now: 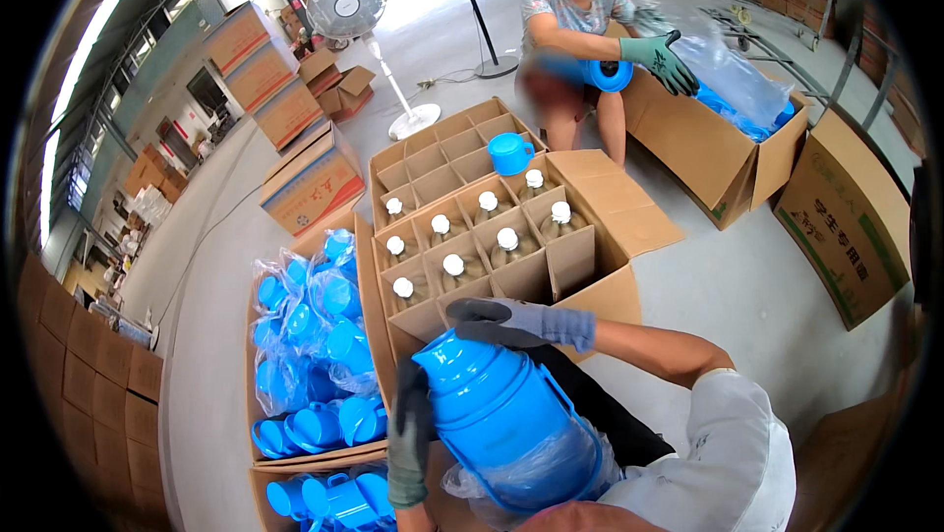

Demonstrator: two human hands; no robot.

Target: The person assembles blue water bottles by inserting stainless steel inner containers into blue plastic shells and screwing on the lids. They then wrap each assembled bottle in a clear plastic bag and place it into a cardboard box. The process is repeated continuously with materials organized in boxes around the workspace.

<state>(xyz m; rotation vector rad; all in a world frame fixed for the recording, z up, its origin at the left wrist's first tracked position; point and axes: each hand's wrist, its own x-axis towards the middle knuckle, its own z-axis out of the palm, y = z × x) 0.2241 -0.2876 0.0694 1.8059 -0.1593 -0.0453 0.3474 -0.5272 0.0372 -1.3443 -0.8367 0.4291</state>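
Note:
A blue plastic jug (492, 394) with a spout and a long side handle leans across my lap, clear plastic film (560, 463) bunched around its lower part. My right hand (506, 324), in a grey glove, is closed over the jug's top rim. Along the jug's left side presses my left hand (408, 439), also gloved, so the jug is held between both. Just beyond them stands an open divided carton (615, 286); several glass bottles (506, 245) with white caps sit in its cells. A blue cup (509, 153) rests on the far dividers.
Left of me, one carton (369, 222) holds blue cups in film, with another carton (261, 493) of cups nearer. Across sits a co-worker, whose gloved hand (669, 62) is beside a blue part (610, 75) and an open carton (678, 148). A standing fan (413, 119) is behind.

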